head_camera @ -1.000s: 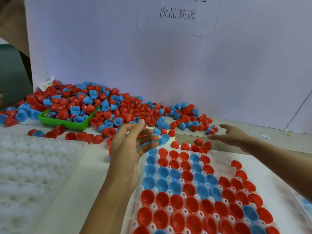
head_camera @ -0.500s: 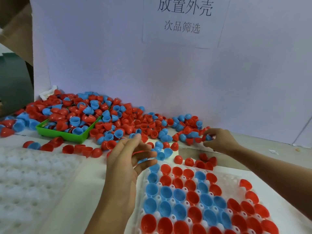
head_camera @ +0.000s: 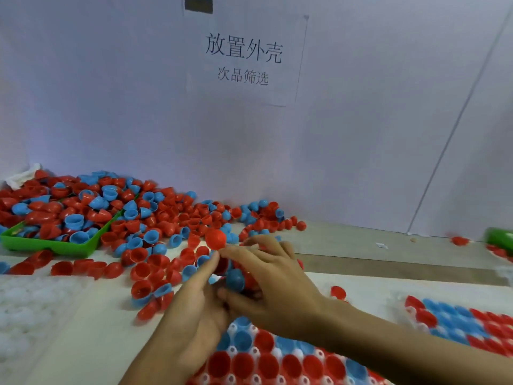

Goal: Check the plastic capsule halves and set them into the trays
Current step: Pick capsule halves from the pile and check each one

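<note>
Both hands meet at the centre of the frame, just above the near tray. The left hand point(head_camera: 194, 307) comes up from the bottom edge with its fingers stretched toward a red capsule half point(head_camera: 215, 239), whose rounded side faces the camera and which sits at the tips of the two hands; which fingertips actually pinch it cannot be told. The right hand point(head_camera: 272, 287) reaches in from the lower right, fingers curled over a small clutch of halves, among them a blue capsule half point(head_camera: 235, 279) showing between thumb and fingers. Below the hands, the white tray point(head_camera: 231, 327) runs along the bottom centre, its pockets filled with red and blue halves set open side up. A second filled tray point(head_camera: 458, 315) lies at the right edge, and an unfilled white tray point(head_camera: 33, 307) lies at the lower left. The loose pile of red and blue halves point(head_camera: 172, 218) spreads across the left and middle of the table against the white backboard, spilling over a green bin point(head_camera: 52, 247) at the left. A paper sign point(head_camera: 244, 59) with printed characters hangs on the backboard at top centre. A green object point(head_camera: 499, 237) shows at the right edge, blurred.
</note>
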